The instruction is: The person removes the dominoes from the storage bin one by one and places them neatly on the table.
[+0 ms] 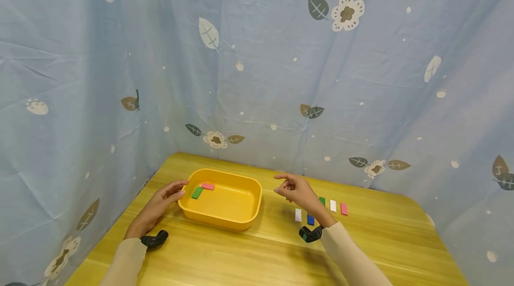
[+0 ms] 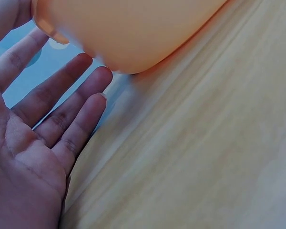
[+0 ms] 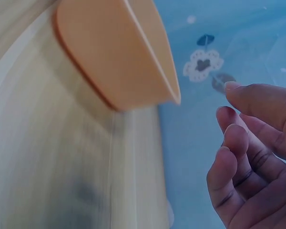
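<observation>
A yellow rectangular bin stands on the table, looking orange in both wrist views. Inside its left end lie a green tile and a pink tile. My left hand rests at the bin's left rim, its fingers extended loosely in the left wrist view. To the right of the bin, my right hand hovers with loosely bent fingers and holds nothing. Near its wrist lie a white tile, a blue tile, a partly hidden green tile, another white tile and another pink tile.
The wood-grain table reaches back to a light blue curtain printed with flowers and leaves, which also hangs along the left and right sides. Each wrist carries a black camera mount, one on the left and one on the right.
</observation>
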Demonstrator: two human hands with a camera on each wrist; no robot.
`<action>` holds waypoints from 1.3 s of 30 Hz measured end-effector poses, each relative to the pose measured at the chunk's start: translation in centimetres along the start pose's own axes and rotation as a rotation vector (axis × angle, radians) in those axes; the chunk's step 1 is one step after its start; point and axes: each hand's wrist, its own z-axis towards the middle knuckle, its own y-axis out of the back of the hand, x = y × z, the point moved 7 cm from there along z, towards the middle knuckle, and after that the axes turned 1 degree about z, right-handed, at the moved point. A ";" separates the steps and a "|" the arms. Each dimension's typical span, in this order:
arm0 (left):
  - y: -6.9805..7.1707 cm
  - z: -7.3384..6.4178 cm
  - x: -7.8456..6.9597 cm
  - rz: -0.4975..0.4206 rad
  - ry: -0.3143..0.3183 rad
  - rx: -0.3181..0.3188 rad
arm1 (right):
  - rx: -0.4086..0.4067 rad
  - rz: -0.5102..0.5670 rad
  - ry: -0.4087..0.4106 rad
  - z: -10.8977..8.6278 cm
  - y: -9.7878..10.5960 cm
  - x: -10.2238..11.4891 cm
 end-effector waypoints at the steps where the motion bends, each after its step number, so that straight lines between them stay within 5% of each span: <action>1: 0.0 0.0 0.0 0.000 -0.001 0.001 | 0.005 -0.008 0.011 0.4 -0.4 0.2; 16: 0.2 -0.3 -0.1 0.007 0.008 -0.012 | 0.126 0.062 0.061 5.3 -6.3 3.6; 39: 0.0 -0.1 0.0 -0.004 -0.005 -0.005 | 0.251 0.000 0.062 10.0 -13.1 5.3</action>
